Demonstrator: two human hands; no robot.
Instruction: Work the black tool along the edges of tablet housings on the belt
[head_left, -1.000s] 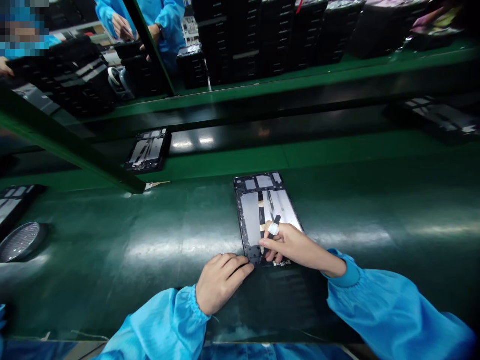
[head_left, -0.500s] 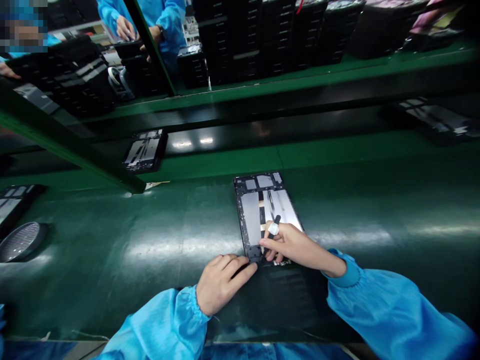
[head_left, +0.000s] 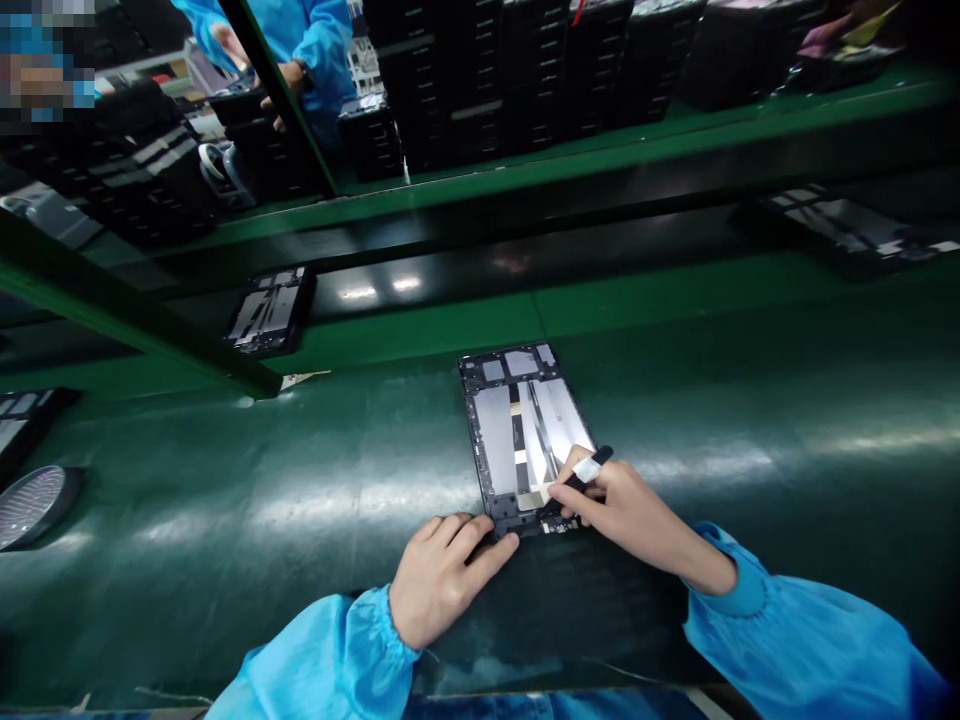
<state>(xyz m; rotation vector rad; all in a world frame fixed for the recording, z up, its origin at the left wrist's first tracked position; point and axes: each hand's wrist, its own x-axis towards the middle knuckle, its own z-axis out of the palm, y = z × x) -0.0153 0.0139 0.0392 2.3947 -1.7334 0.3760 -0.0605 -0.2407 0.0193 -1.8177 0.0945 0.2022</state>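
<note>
An opened tablet chassis [head_left: 517, 420] lies flat on the green mat, its grey panels and flat cables facing up. My right hand [head_left: 626, 510] grips a short black tool with a white band [head_left: 590, 469] like a pen, its tip down on the chassis near the lower right corner. My left hand [head_left: 442, 575] rests on the mat, fingers curled, the fingertips pressing the chassis's lower left corner. Both arms wear bright blue sleeves.
A second opened chassis [head_left: 270, 310] lies on the dark belt behind. A round metal mesh disc [head_left: 30, 503] and a dark tray [head_left: 19, 420] sit at the far left. Stacked black trays [head_left: 525, 70] fill the back shelf; a person in blue [head_left: 300, 40] works beyond.
My right hand has shifted right and tilted the tool flatter, its tip moving from the chassis's lower middle toward the lower right. The view has drifted slightly; my left hand stays put.
</note>
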